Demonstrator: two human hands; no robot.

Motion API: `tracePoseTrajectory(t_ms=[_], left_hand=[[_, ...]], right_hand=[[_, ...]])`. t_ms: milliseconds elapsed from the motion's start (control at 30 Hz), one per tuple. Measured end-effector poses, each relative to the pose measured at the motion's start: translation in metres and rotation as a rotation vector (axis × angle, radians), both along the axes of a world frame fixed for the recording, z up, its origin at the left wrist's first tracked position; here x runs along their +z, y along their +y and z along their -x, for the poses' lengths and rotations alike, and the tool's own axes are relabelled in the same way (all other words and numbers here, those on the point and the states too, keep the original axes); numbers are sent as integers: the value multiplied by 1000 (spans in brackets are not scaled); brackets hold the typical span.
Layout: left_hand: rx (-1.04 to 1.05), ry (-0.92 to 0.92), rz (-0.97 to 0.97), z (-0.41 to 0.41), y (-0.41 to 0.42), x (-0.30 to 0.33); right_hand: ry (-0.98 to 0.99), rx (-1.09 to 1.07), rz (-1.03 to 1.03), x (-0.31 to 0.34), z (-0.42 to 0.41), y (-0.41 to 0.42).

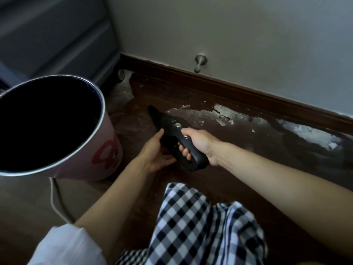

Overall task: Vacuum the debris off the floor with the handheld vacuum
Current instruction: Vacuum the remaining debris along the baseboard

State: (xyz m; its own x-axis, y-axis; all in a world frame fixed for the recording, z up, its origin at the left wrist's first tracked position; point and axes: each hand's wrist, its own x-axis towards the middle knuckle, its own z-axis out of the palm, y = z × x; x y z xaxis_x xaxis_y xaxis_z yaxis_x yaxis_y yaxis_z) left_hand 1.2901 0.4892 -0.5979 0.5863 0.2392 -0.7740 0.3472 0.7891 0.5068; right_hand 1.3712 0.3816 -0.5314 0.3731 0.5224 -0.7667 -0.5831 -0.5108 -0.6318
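A black handheld vacuum (168, 129) lies low over the dark wooden floor, its nozzle pointing up-left toward the corner. My right hand (198, 144) grips its handle, thumb near the round silver button. My left hand (155, 150) cups the vacuum's body from the left and below, thumb against its side. White debris (223, 113), flakes and dust, is spread along the floor by the baseboard, stretching right in a large patch (309, 133) and left toward the corner (122, 93).
A pink wastebasket (107, 148) with a metal rim and dark inside stands at the left, close to my left hand. A white cord (54, 203) runs over the floor beneath it. A metal doorstop (199, 63) juts from the wall. My checkered trouser leg (200, 226) fills the foreground.
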Motion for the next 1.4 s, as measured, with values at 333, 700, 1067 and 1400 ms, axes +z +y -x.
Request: tracePoseTrajectory(t_ms=[333, 700, 1067, 1400], left_hand=[[-132, -22, 24, -4, -42, -4], [-197, -17, -42, -28, -38, 4], [-159, -30, -36, -28, -41, 5], [-172, 31, 20, -12, -54, -5]], right_hand=[[-31, -136, 38, -8, 6, -50], [-58, -288, 36, -8, 2, -44], [44, -251, -13, -6, -9, -51], [86, -183, 3, -4, 1, -73]])
